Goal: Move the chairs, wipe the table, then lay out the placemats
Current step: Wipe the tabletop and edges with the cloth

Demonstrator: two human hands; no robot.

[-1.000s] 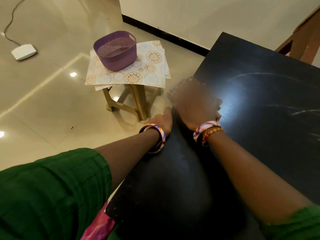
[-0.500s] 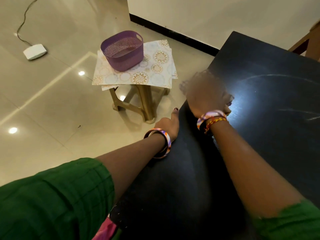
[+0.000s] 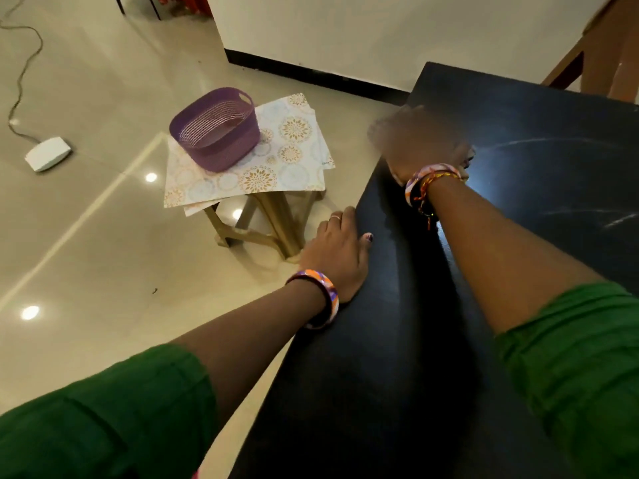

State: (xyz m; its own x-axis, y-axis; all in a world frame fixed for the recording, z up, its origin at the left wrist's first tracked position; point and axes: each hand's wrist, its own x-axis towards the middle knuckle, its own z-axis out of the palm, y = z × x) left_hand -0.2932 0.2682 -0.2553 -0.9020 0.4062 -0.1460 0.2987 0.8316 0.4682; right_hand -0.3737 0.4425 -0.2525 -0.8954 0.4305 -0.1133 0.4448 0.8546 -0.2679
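Note:
The black table fills the right half of the head view, with pale wipe streaks on its top. My right hand is motion-blurred near the table's left edge, fingers curled down, with a small pale bit of cloth showing beside it. My left hand rests on the table's left edge, thumb on top and fingers bent over the side. The patterned placemats lie stacked on a small stool left of the table.
A purple basket sits on the placemats on the tan stool. On the glossy floor at far left lies a white device with a cable. A wooden chair frame stands past the table's far right corner, by the wall.
My right hand has slid farther along the table's left edge, away from me. My left hand stays on the edge, and the view has shifted.

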